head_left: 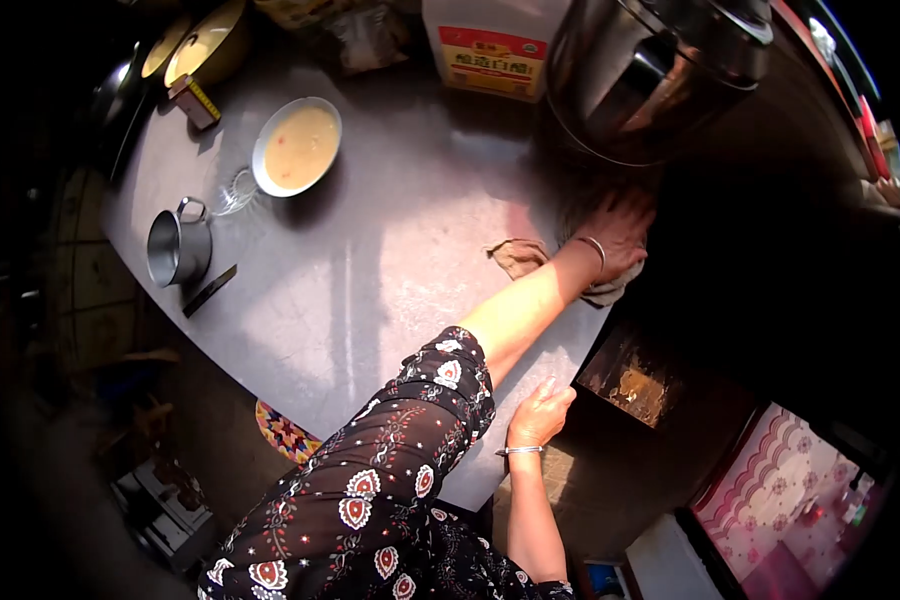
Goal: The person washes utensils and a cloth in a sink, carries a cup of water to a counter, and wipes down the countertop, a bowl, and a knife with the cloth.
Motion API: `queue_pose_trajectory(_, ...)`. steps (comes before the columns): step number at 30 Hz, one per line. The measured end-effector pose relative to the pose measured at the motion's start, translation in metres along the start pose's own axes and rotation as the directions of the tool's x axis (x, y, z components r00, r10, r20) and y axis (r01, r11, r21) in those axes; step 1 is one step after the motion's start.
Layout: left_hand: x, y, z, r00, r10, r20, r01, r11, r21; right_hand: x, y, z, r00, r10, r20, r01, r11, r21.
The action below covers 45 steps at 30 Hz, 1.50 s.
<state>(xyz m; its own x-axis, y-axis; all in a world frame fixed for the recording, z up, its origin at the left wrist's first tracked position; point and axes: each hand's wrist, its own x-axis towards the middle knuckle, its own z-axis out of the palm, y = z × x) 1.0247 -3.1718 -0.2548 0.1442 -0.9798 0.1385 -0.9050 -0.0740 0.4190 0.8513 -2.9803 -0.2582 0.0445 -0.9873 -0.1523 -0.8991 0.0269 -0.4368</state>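
My left hand [615, 238] reaches across to the table's right side. It presses down on a crumpled brownish cloth [519, 258], part of which sticks out to the left of the wrist. More of the cloth lies under the palm, which hides it. Lower down, my right hand [540, 415] is at the edge of the grey table [300, 330], with its fingers curled together. What those fingers hold, if anything, is hidden. Each wrist has a bracelet.
A bowl of pale soup [301, 148], a metal mug [180, 245], a dark-bladed knife [210, 291] and a small box [194, 103] are on the table's left half. At the back stand a white vinegar jug [494, 55] and a large shiny metal pot [635, 90].
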Motion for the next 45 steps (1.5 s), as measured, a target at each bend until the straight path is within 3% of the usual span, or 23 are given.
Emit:
queue_pose_trajectory(4, -0.075, 0.008, 0.001, 0.995, 0.092, -0.028, -0.090, 0.994, 0.062, -0.001, 0.001, 0.001, 0.999, 0.028, 0.016, -0.028, 0.999, -0.030)
queue_pose_trajectory(6, -0.112, 0.004, -0.015, 0.996, 0.069, 0.051, -0.068, 0.998, -0.017, 0.000, 0.002, 0.003, 1.000, 0.014, 0.020, -0.013, 0.998, -0.060)
queue_pose_trajectory(8, -0.148, -0.009, -0.045, 0.992, 0.015, 0.125, -0.012, 1.000, -0.025, -0.002, 0.004, 0.001, 0.999, 0.009, 0.042, -0.005, 0.997, -0.082)
queue_pose_trajectory(11, -0.198, -0.056, -0.060, 0.960, -0.255, -0.118, 0.269, 0.955, 0.124, -0.001, 0.010, 0.007, 0.998, -0.066, -0.010, 0.065, 0.995, -0.072)
queue_pose_trajectory(15, -0.280, -0.126, -0.101, 0.785, -0.537, -0.308, 0.612, 0.748, 0.256, 0.001, 0.012, 0.010, 0.999, -0.039, -0.009, 0.038, 0.996, -0.083)
queue_pose_trajectory(17, -0.331, -0.148, -0.119, 0.648, -0.702, -0.295, 0.762, 0.604, 0.235, 0.000, 0.009, 0.008, 0.999, -0.034, -0.021, 0.032, 0.995, -0.094)
queue_pose_trajectory(19, -0.380, -0.161, -0.124, 0.544, -0.738, -0.400, 0.839, 0.475, 0.264, 0.000, 0.010, 0.008, 0.999, -0.036, -0.017, 0.034, 0.994, -0.105)
queue_pose_trajectory(22, -0.426, -0.138, -0.132, 0.412, -0.827, -0.382, 0.911, 0.362, 0.200, -0.002, 0.007, 0.004, 0.999, -0.036, 0.012, 0.037, 0.993, -0.110)
queue_pose_trajectory(26, -0.455, -0.058, -0.109, 0.272, -0.896, -0.351, 0.962, 0.242, 0.128, -0.004, 0.002, 0.002, 0.999, -0.032, -0.009, 0.031, 0.996, -0.089)
queue_pose_trajectory(28, -0.461, -0.020, -0.096, 0.295, -0.909, -0.294, 0.952, 0.255, 0.167, -0.003, 0.005, 0.002, 0.999, -0.039, 0.003, 0.039, 0.996, -0.074)
queue_pose_trajectory(33, -0.461, -0.019, -0.102, 0.313, -0.905, -0.287, 0.948, 0.314, 0.044, -0.003, 0.011, 0.003, 0.999, -0.049, -0.021, 0.048, 0.997, -0.060)
queue_pose_trajectory(37, -0.455, -0.057, -0.120, 0.388, -0.866, -0.315, 0.917, 0.396, 0.042, 0.005, 0.016, 0.011, 0.998, -0.055, -0.002, 0.054, 0.987, -0.152)
queue_pose_trajectory(40, -0.449, -0.097, -0.129, 0.456, -0.817, -0.354, 0.878, 0.478, 0.026, 0.005, 0.005, -0.002, 0.996, 0.055, 0.073, -0.039, 0.978, -0.207)
queue_pose_trajectory(41, -0.447, -0.107, -0.131, 0.485, -0.806, -0.340, 0.863, 0.503, 0.039, -0.017, -0.020, -0.018, 1.000, 0.018, -0.005, -0.019, 0.961, -0.276)
queue_pose_trajectory(43, -0.446, -0.118, -0.140, 0.540, -0.786, -0.302, 0.828, 0.560, 0.021, -0.034, -0.029, -0.011, 0.904, -0.429, -0.003, 0.413, 0.873, -0.260)
queue_pose_trajectory(45, -0.444, -0.128, -0.152, 0.592, -0.764, -0.257, 0.783, 0.621, -0.040, -0.057, -0.054, 0.003, 0.643, -0.766, 0.012, 0.756, 0.632, -0.170)
